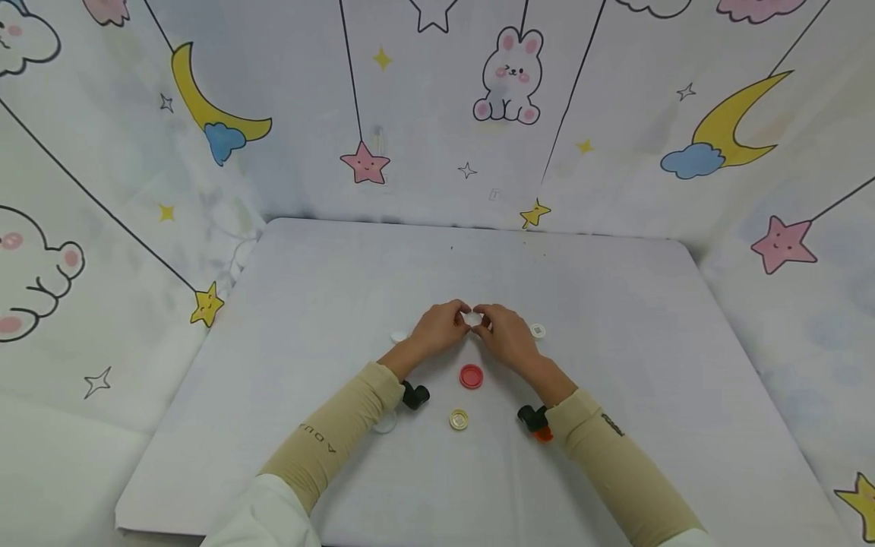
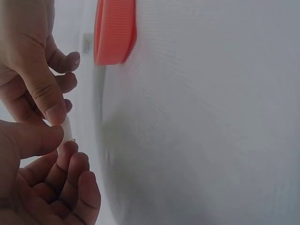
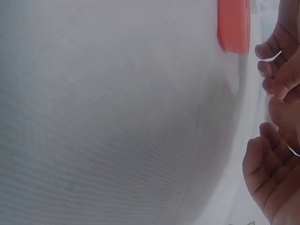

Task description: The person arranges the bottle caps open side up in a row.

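Note:
Both hands meet over the middle of the white table (image 1: pixel 615 304). Between them is a small white cap (image 1: pixel 472 318). My left hand (image 1: pixel 456 317) pinches it from the left and my right hand (image 1: pixel 485 319) pinches it from the right. The left wrist view shows the white cap (image 2: pixel 67 129) edge-on, between my left hand's (image 2: pixel 58 145) thumb and fingers and the thumb of my right hand (image 2: pixel 55 101). A red cap (image 1: pixel 471 376) lies on the table just nearer me than the hands, and appears again as the red cap (image 2: pixel 115 30) and the red cap (image 3: pixel 233 26).
A cream cap (image 1: pixel 459 419) lies nearer me than the red one. One white cap (image 1: pixel 538 330) sits right of my right hand, and another white cap (image 1: pixel 399 335) left of my left hand. A clear lid (image 1: pixel 385 424) shows beside my left forearm. Patterned fabric walls (image 1: pixel 437 114) surround the table.

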Demonstrator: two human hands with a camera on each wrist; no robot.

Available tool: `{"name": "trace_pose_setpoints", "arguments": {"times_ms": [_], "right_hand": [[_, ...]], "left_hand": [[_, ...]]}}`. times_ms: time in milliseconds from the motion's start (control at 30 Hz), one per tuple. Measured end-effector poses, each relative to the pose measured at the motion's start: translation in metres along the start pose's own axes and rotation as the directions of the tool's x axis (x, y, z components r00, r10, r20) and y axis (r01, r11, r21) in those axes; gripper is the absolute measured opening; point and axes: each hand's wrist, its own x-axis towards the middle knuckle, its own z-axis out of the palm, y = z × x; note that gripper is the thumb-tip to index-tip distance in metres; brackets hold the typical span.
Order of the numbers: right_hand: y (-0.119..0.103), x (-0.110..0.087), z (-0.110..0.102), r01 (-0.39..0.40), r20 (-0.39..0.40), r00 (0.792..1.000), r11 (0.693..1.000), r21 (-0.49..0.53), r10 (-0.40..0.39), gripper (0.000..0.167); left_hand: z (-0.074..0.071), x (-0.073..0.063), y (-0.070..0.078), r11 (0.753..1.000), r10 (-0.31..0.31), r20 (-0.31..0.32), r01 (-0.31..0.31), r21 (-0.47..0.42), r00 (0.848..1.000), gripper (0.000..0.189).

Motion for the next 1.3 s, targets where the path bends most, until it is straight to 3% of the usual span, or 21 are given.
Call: {"name": "trace_pose_setpoints", "arguments": {"times_ms": [667,1000,1300], "right_hand": [[0.003,0.000,0.008,-0.015,0.087,0.996,1.000,-0.020,0.017,0.033],[0.001,0.000,0.012,-0.050,0.084,0.995,0.998,-0.033,0.053,0.035],[0.006,-0.007,-0.004,-0.060,0.092,0.994,0.998,-0.027,0.063,0.038]], "left_hand": [[0.002,-0.001,0.000,0.980,0.014,0.061,-0.026,0.195,0.998,0.028],[0.002,-0.001,0.001,0.976,0.032,0.071,-0.047,0.214,0.997,0.030],[-0.004,0.000,0.008,0.967,-0.005,0.077,-0.015,0.255,0.997,0.035]]}}
